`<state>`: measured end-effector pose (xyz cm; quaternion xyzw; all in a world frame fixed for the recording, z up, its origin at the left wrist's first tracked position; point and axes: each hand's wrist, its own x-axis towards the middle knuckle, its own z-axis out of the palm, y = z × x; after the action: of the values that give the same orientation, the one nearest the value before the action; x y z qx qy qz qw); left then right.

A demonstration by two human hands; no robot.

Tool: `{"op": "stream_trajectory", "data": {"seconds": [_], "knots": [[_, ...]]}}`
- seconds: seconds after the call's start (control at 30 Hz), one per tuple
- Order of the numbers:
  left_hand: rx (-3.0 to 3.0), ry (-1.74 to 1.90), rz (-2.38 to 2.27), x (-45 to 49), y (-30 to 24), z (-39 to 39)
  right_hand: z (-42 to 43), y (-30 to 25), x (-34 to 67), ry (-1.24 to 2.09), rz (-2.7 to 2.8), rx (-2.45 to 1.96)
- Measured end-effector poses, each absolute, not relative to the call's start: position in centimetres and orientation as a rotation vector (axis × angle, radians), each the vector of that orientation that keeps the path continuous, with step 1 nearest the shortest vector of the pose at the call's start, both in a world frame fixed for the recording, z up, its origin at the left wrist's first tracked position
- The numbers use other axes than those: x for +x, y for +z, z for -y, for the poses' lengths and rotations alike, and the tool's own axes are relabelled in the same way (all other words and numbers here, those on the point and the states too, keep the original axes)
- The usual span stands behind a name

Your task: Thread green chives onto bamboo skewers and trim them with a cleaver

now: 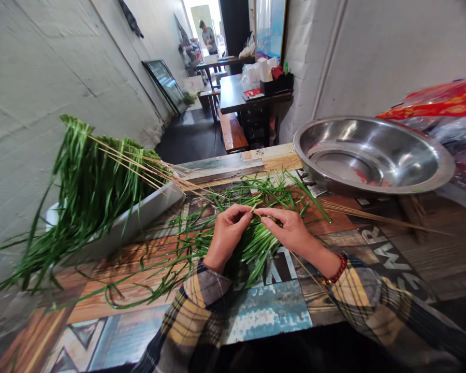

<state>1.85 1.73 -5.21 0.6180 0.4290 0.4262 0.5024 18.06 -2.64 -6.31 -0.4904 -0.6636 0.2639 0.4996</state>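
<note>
My left hand is closed in a pinch on green chive leaves over the patterned table. My right hand pinches a thin bamboo skewer that runs back toward my wrist, its tip meeting the leaves between both hands. Loose chives spread across the table around the hands. To the left, a white tray holds a heap of chives threaded on skewers, whose bare ends point toward the hands.
A large steel basin stands at the right, with loose skewers lying below it and red plastic bags behind. A grey wall closes the left side. Farther back are dark tables, a bench and a person standing in a doorway.
</note>
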Motion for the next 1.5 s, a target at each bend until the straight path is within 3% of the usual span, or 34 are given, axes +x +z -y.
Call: {"op": "stream_trajectory", "data": {"seconds": [1.5], "knots": [[2.048, 1.135, -1.053, 1.80, -4.86, -1.69, 2.63, -6.42, 17.75, 0.624, 1.619, -1.238]]}}
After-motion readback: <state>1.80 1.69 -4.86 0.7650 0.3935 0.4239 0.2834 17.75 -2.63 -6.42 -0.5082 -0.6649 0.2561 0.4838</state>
